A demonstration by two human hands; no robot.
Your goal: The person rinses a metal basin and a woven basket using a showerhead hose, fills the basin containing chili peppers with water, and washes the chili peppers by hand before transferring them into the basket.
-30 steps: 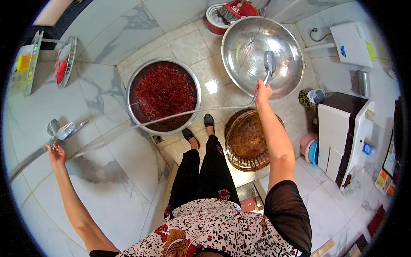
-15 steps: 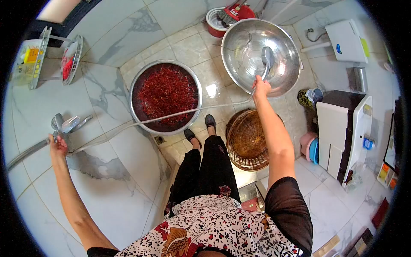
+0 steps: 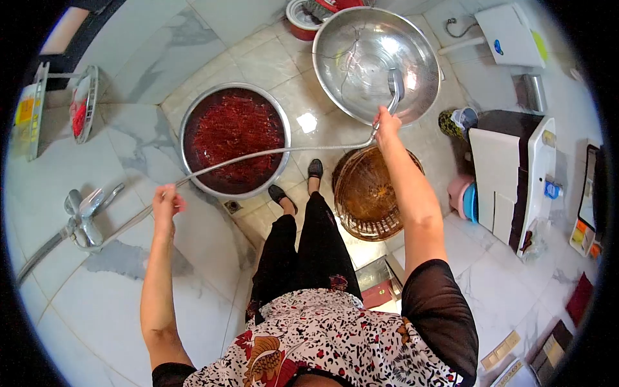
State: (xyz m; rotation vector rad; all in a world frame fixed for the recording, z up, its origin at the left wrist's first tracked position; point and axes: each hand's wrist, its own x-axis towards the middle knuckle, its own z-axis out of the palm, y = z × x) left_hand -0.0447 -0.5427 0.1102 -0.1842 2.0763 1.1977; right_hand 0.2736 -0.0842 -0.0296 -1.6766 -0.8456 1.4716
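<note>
My right hand (image 3: 387,128) is wrapped round the handle of a shower head (image 3: 394,84), which is over a wide shiny metal bowl (image 3: 342,84). A flexible hose (image 3: 258,154) runs from it across a metal basin (image 3: 282,129) to the wall tap (image 3: 84,216). Many small red pieces (image 3: 235,132), perhaps chillies, lie in dark liquid in that basin. My left hand (image 3: 169,205), slightly blurred, is raised between tap and basin beside the hose. Its fingers are loosely bent and I see nothing held; whether it touches the hose is unclear.
A brown woven basket (image 3: 374,197) stands on the tiled floor by my feet. A red and white bucket (image 3: 302,22) is behind the metal bowl. To the right is a white cabinet (image 3: 496,174); wall racks (image 3: 84,106) hang at the left.
My left hand has left the tap and moved right, towards the basin. The red pieces look smoother and wetter. My right hand still holds the shower head; the view has shifted slightly.
</note>
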